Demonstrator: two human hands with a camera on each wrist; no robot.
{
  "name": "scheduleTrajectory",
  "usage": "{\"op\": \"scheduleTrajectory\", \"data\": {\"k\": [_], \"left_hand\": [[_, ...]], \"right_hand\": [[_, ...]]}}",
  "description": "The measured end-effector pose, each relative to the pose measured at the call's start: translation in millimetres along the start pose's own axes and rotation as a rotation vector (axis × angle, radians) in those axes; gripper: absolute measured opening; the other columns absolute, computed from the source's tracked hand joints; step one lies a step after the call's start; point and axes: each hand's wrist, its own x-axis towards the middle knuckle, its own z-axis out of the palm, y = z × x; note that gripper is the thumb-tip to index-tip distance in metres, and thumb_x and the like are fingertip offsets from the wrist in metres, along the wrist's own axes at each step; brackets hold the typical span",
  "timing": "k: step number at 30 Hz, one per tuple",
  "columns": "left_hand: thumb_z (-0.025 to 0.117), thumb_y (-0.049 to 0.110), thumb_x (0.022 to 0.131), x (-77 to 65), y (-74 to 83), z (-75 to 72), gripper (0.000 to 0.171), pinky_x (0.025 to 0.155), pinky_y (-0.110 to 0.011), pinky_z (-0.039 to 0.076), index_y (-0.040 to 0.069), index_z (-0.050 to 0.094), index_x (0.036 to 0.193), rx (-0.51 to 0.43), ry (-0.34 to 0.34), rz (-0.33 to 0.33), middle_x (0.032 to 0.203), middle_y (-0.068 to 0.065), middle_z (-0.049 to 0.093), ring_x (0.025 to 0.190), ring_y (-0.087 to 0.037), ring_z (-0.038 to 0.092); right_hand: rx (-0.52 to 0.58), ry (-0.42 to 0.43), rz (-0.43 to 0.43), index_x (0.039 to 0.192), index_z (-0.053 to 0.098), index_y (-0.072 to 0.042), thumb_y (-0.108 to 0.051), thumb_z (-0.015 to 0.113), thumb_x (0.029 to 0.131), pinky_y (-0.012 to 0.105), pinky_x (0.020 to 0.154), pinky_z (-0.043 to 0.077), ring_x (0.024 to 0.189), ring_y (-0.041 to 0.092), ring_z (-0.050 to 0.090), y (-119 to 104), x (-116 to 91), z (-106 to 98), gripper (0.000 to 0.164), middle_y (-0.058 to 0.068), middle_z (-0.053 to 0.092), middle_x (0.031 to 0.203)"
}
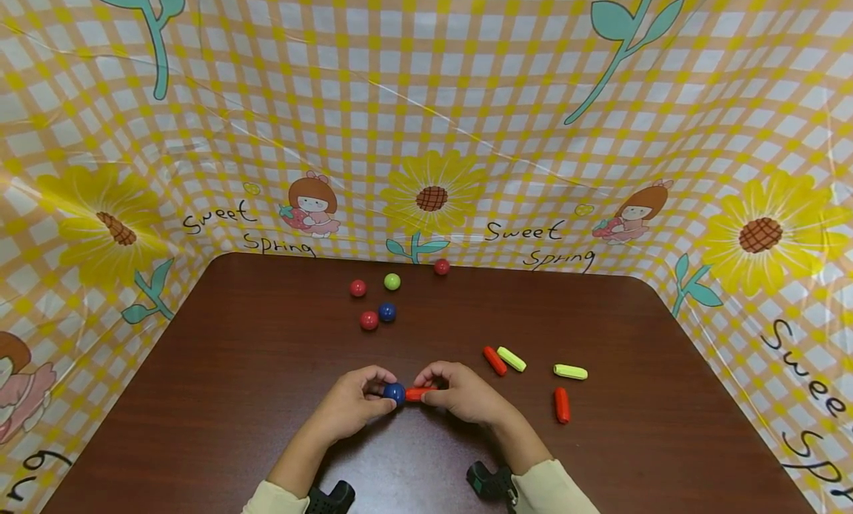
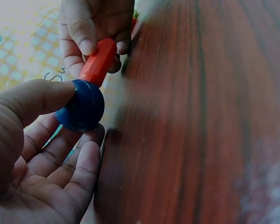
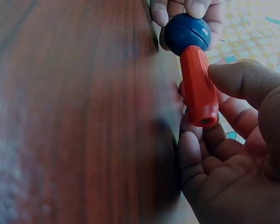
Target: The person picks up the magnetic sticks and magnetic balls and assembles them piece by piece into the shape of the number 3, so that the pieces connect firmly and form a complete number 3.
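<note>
Between thumb and fingers, my left hand (image 1: pixel 353 401) pinches a glossy blue ball (image 2: pixel 82 106). My right hand (image 1: pixel 466 392) holds a red ridged rod (image 3: pixel 199 86) by its sides. One end of the rod meets the ball, and the two line up side to side in the head view. The rod's free end, with a small dark hole, faces the right wrist camera. A groove runs across the blue ball in that view. Both hands are low over the near middle of the brown table (image 1: pixel 266 351).
Farther back lie three red balls (image 1: pixel 369 321), a green ball (image 1: pixel 392 281) and another blue ball (image 1: pixel 387 312). To the right are two red rods (image 1: pixel 562 405) and two yellow rods (image 1: pixel 570 372). A checked cloth (image 1: pixel 426 92) rises behind the table and along its sides.
</note>
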Motion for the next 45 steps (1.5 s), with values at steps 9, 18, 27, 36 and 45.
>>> {"op": "scheduleTrajectory", "data": {"k": [9,18,27,36,45], "left_hand": [[0.075,0.005,0.085,0.6,-3.6,-2.5,0.026,0.073,-0.026,0.05,0.001,0.065,0.109,-0.006,-0.023,-0.017,0.095,-0.006,0.068,0.09,-0.018,0.063],[0.075,0.006,0.085,1.7,-10.6,-3.2,0.026,0.076,-0.028,0.05,0.002,0.066,0.109,-0.015,-0.017,-0.035,0.096,-0.005,0.068,0.091,-0.018,0.063],[0.074,0.007,0.085,2.1,-12.7,-3.5,0.027,0.076,-0.027,0.05,0.001,0.066,0.11,-0.037,-0.032,-0.038,0.096,-0.006,0.067,0.091,-0.019,0.062],[0.075,0.007,0.085,3.4,-11.3,-4.4,0.028,0.076,-0.028,0.049,0.001,0.066,0.111,-0.053,-0.035,-0.048,0.096,-0.005,0.067,0.092,-0.018,0.061],[0.074,0.007,0.085,2.1,-11.8,-3.7,0.028,0.076,-0.028,0.05,0.001,0.065,0.111,-0.071,-0.045,-0.053,0.096,-0.006,0.067,0.092,-0.019,0.062]], "right_hand": [[-0.052,0.011,-0.001,0.103,0.068,-0.003,-0.004,0.068,0.089,0.025,0.064,0.044,0.078,0.018,0.054,-3,5,-8,0.014,0.001,0.061,0.085],[-0.12,0.089,0.028,0.106,0.066,-0.004,-0.01,0.069,0.091,0.03,0.065,0.044,0.079,0.02,0.054,-5,20,-28,0.017,0.001,0.06,0.088],[-0.186,0.121,0.001,0.109,0.066,-0.003,-0.012,0.069,0.091,0.032,0.068,0.045,0.081,0.019,0.054,-10,53,-42,0.02,0.001,0.062,0.091],[-0.163,0.153,-0.004,0.112,0.066,-0.001,-0.012,0.07,0.091,0.033,0.075,0.044,0.087,0.02,0.054,-14,89,-44,0.023,0.003,0.063,0.097],[-0.193,0.131,0.021,0.11,0.066,-0.005,-0.011,0.07,0.091,0.029,0.063,0.045,0.076,0.018,0.054,-9,113,-33,0.021,0.004,0.061,0.094]]}}
